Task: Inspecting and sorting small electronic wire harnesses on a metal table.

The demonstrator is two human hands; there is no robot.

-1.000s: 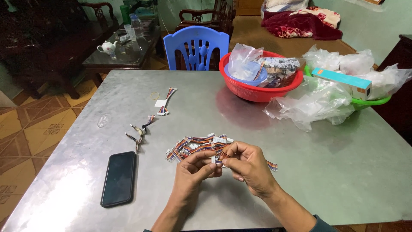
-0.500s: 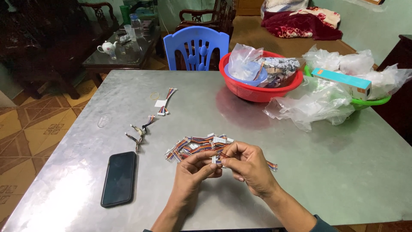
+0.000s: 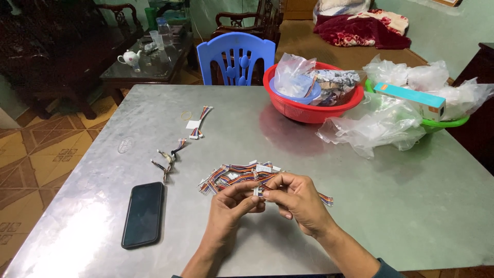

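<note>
Both hands meet over the near middle of the desk point(image 3: 391, 216). Left hand point(image 3: 229, 206) and right hand point(image 3: 298, 198) each pinch, fingertips clenched, one small white connector point(image 3: 256, 191) between them; grip of both is on that piece. Its multicoloured ribbon wire point(image 3: 325, 198) trails rightward past the right hand, long axis roughly across the desk. The pile of like wire leads point(image 3: 236, 174) lies just beyond the fingertips, touching the desk, about equally near both hands. Black phone point(image 3: 143, 213) sits well to the left.
</note>
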